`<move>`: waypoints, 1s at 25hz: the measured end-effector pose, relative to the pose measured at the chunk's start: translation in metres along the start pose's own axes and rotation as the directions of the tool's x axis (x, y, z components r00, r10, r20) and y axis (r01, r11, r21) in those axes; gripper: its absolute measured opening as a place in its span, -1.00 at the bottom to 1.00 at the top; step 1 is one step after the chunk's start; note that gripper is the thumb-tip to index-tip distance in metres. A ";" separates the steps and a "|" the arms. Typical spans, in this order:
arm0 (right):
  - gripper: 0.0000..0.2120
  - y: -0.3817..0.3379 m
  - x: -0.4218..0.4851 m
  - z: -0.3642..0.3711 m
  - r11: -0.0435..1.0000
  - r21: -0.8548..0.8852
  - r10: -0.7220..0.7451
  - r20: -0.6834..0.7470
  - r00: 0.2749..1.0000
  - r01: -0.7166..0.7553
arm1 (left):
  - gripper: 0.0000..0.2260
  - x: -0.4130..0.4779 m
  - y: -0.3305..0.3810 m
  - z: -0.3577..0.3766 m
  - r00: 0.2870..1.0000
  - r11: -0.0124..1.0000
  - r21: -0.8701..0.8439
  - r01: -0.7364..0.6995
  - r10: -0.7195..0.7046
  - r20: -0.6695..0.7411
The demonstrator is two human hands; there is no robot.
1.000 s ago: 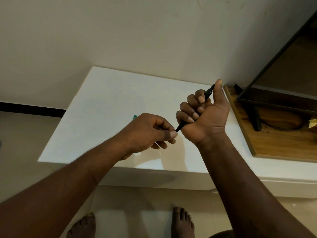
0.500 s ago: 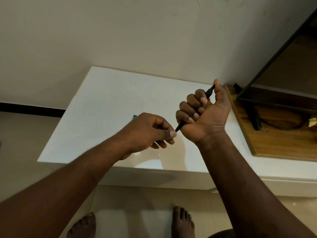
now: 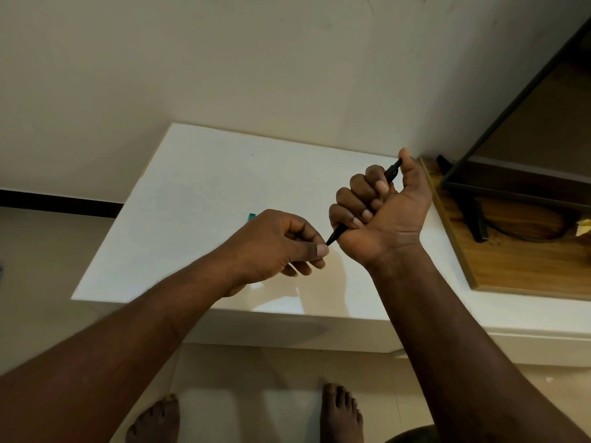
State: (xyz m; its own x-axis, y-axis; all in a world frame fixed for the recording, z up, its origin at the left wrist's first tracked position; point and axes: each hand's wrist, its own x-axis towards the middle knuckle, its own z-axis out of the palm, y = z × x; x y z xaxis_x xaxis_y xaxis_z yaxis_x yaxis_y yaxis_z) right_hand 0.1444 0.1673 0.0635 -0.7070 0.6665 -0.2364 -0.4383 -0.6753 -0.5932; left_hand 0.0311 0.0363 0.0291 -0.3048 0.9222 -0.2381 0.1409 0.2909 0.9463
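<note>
1. Head view, the work in hand: the right hand (image 3: 383, 219) is raised over the right part of the white table (image 3: 198, 187), palm side turned toward the camera. Its grip is a closed fist round a slim black pen (image 3: 335, 235).
2. The pen runs slantwise through that fist. Its far end shows above the curled fingers, with the thumb set on top of it. Its pointed near end sticks out below the little finger, aimed left and near.
3. The left hand (image 3: 275, 247) sits just left of the right one, above the table's near half. Its fingers are curled and its thumb is laid against the forefinger in a narrow pinch.
4. The pen's point meets that pinch at the forefinger. I cannot tell whether the left grip truly holds the point or only touches it.
5. A small teal thing (image 3: 252, 216) peeps out on the table just behind the left hand, mostly hidden.
6. To the right, a wooden board (image 3: 518, 270) lies on the same surface. A black stand (image 3: 477, 219) rests on it, with a dark cable (image 3: 527, 239) looping beside it.
7. Nearest the camera, two bare feet (image 3: 341, 414) stand on the pale floor (image 3: 243, 394) below the table's near edge.
</note>
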 end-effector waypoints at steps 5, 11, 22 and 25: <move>-0.44 0.000 0.000 0.000 1.000 -0.002 -0.005 -0.005 1.000 0.005 | -0.91 -0.001 0.000 0.000 1.000 1.000 -0.008 -0.001 0.001 0.006; -0.46 0.001 0.000 0.000 1.000 -0.007 -0.022 -0.012 1.000 0.022 | -0.91 -0.001 0.000 -0.001 1.000 1.000 -0.007 0.002 -0.002 0.005; -0.44 -0.001 0.000 0.000 1.000 0.005 -0.011 -0.027 1.000 0.011 | -0.97 -0.001 0.000 -0.003 1.000 1.000 -0.010 -0.002 0.002 0.026; -0.46 -0.002 0.001 0.001 1.000 -0.007 -0.019 -0.021 1.000 0.018 | -0.96 -0.001 0.001 -0.003 1.000 1.000 -0.009 0.004 -0.004 0.030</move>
State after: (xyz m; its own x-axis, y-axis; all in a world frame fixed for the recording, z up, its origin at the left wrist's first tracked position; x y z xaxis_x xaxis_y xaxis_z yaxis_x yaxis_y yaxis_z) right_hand 0.1441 0.1685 0.0650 -0.6868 0.6855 -0.2416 -0.4474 -0.6607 -0.6027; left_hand 0.0281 0.0350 0.0305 -0.2767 0.9283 -0.2482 0.1310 0.2924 0.9473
